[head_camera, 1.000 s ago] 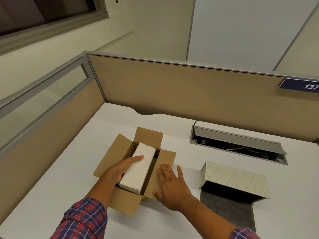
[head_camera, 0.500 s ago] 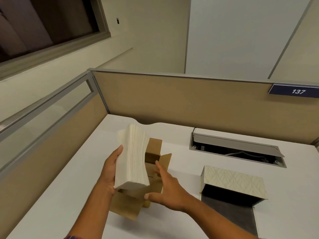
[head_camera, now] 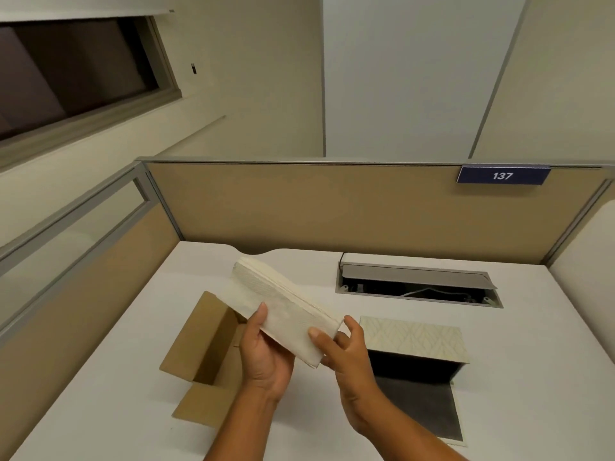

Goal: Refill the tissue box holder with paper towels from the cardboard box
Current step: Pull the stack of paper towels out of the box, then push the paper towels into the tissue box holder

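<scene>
Here both hands — left hand point(head_camera: 266, 357), right hand point(head_camera: 349, 357) — clamp the paper towels point(head_camera: 283, 311).

The white desk point(head_camera: 532, 344) is carrying an open cardboard box point(head_camera: 206, 357) at centre-left, flaps spread wide. Just to its right the patterned tissue box holder point(head_camera: 412, 337) is lying on its side, dark interior showing. Behind that, a cable hatch point(head_camera: 416, 277) is sitting propped open in the desktop.

Two bare forearms entered from below; left hand point(head_camera: 266, 357) and right hand point(head_camera: 349, 357) were ungloved, ringless, no sleeves showing.
</scene>
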Demonstrator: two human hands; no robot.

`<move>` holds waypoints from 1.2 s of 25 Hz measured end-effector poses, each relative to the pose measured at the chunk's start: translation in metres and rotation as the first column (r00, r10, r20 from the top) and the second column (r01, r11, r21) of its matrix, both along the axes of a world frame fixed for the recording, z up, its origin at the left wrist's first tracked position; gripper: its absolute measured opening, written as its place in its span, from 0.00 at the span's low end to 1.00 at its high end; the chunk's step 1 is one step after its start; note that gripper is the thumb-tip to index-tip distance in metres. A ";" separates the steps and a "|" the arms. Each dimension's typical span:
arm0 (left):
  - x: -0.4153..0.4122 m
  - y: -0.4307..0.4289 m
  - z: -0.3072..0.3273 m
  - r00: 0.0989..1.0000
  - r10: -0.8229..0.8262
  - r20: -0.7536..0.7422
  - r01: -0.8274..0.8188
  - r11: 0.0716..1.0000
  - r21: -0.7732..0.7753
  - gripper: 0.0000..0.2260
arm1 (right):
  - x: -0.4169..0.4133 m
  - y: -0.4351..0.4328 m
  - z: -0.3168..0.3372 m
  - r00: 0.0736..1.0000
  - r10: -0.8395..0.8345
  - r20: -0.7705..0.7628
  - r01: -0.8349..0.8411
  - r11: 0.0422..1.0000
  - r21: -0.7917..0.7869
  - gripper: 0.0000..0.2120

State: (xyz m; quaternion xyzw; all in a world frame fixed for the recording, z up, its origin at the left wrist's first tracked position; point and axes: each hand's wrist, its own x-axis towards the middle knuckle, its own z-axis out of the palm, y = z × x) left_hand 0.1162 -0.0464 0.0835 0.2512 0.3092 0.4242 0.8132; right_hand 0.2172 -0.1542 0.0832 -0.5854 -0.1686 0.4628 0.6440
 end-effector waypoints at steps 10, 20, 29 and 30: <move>0.012 -0.029 -0.030 0.969 -0.176 -0.174 0.173 0.984 -0.031 0.20 | 0.078 -0.083 -0.027 0.970 -0.237 -0.053 0.229 0.966 -0.118 0.16; 0.019 -0.086 -0.100 0.653 -0.522 -0.549 0.407 0.853 -0.327 0.15 | 0.112 -0.164 -0.101 0.948 -0.315 -0.046 0.261 0.851 -0.455 0.18; 0.059 -0.090 -0.129 0.468 -0.586 -0.661 0.493 0.794 -0.355 0.13 | 0.141 -0.172 -0.129 0.902 -0.414 -0.122 0.303 0.809 -0.503 0.18; 0.065 -0.088 -0.129 0.467 -0.585 -0.664 0.494 0.795 -0.353 0.12 | 0.145 -0.170 -0.130 0.904 -0.412 -0.113 0.304 0.805 -0.510 0.18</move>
